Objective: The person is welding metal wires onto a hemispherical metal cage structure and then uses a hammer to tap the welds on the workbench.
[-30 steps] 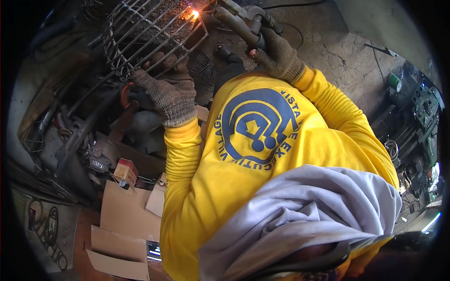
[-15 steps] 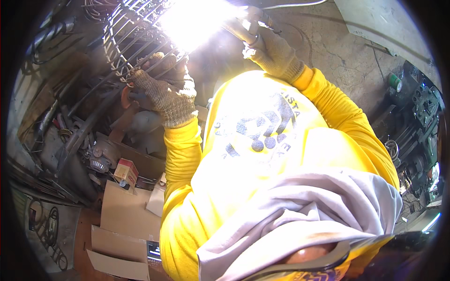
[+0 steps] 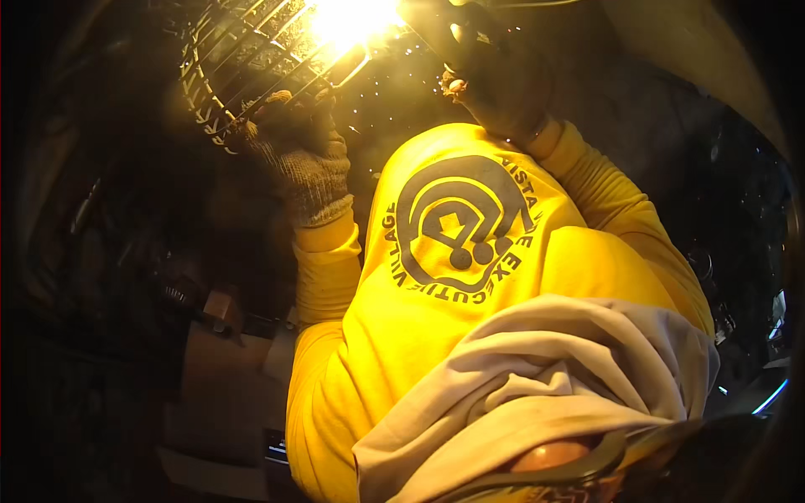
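The barred frame [image 3: 281, 44] lies at the far side, left of centre, with the flare [image 3: 356, 21] at its right end. The left hand [image 3: 303, 155] is at the frame's near edge, fingers on the bars. Right of the flare, the right hand [image 3: 507, 88] is around a tool [image 3: 457, 33]. The shirt [image 3: 436, 327] fills the middle, nearer than both hands; the cloth [image 3: 537, 369] lies over its near side. Near left is cardboard [image 3: 222, 369], a small box [image 3: 220, 312] at its far edge.

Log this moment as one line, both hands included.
left hand: gloved, holding metal rack | right hand: in shadow, grip unclear | glare: intense, over rack's far side, sparks below
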